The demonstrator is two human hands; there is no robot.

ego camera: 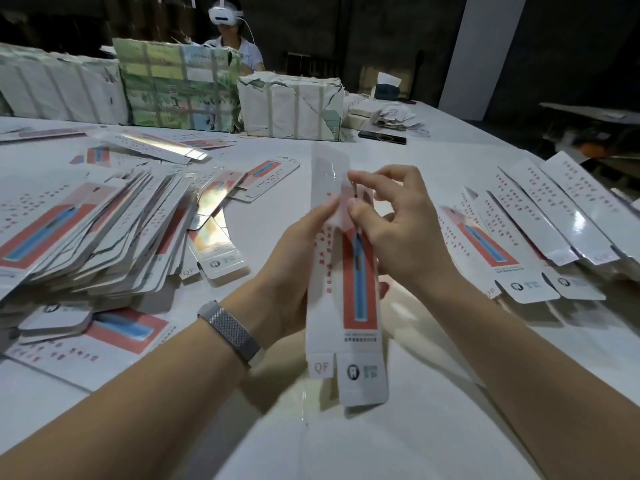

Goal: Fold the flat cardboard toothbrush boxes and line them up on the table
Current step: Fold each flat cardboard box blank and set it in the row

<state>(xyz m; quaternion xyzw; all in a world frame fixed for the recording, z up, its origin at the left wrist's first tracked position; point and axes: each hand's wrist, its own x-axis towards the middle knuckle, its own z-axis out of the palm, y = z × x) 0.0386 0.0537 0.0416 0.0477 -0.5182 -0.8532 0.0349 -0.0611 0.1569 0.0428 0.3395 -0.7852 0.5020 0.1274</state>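
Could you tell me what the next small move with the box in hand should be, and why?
Probably press the long sides together so the box pops open into a tube. It looks nearly flat: the left hand grips its side, the right hand pinches its upper part, and its end flaps hang open. Folded boxes already lie in a row on the right.

Left arm: I see it bare, reaching in from lower left, a mesh wristband [229, 331] on the wrist. Left hand [289, 261]: back toward the camera, fingers curled out of sight behind what it grips, thumb pressed along the front. Right arm: bare, entering from lower right, angled inward. Right hand [398, 223]: raised just beside the left, thumb and forefinger pinching, remaining fingers loosely bent and spread above.
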